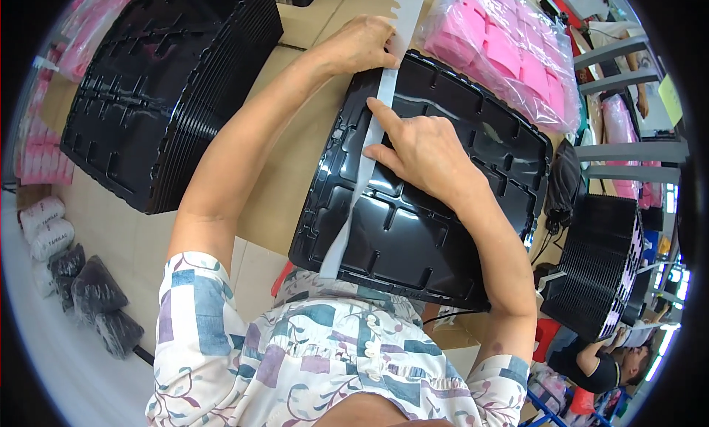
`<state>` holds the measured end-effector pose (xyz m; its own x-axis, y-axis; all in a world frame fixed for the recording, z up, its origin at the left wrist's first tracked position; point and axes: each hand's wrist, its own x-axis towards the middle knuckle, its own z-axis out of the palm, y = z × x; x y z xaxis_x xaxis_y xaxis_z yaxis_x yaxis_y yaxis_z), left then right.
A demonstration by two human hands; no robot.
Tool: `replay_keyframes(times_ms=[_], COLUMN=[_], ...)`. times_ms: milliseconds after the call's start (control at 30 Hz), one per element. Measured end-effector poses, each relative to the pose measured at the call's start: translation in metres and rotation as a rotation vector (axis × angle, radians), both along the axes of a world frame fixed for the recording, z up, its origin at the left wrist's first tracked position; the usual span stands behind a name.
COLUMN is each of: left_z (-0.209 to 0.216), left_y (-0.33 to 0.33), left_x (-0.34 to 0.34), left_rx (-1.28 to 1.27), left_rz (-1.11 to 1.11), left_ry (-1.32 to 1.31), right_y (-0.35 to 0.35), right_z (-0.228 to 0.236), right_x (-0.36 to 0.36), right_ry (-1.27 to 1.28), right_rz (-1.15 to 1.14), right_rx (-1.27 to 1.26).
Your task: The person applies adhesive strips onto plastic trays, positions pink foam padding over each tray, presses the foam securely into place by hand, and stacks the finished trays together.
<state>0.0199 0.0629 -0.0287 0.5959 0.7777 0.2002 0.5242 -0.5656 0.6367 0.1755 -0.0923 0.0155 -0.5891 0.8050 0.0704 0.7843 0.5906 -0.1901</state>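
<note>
A patterned shirt (343,353) is closest, pressed up near the table (284,169), where a black plastic tray (413,242) lies in front of the wearer. A long pale strip (362,174) runs across the tray's left part, its notched far end reaching beyond the tray and its near part twisted. The left hand (362,47) is curled at the strip near the tray's far edge, thumb and fingers pinching it. The right hand (428,150) sits nearer, index finger and thumb spread apart, both tips touching the strip. To the left I see a tall stack of black trays (140,95); far right of the tray, pink pieces in clear plastic (509,50).
</note>
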Motion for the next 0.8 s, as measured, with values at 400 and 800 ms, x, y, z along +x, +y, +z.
replay_keyframes(times_ms=[400,800], left_z=[-0.005,0.011], left_y=[0.008,0.005], left_x=[0.001,-0.001], left_rx=[0.053,-0.345], left_rz=[0.001,-0.008], left_ry=[-0.024,-0.385], right_y=[0.037,0.09], right_z=[-0.027,-0.011], right_x=[0.004,0.026], right_ry=[0.19,1.453], right_rz=[0.149,-0.378], right_rx=[0.293,-0.471])
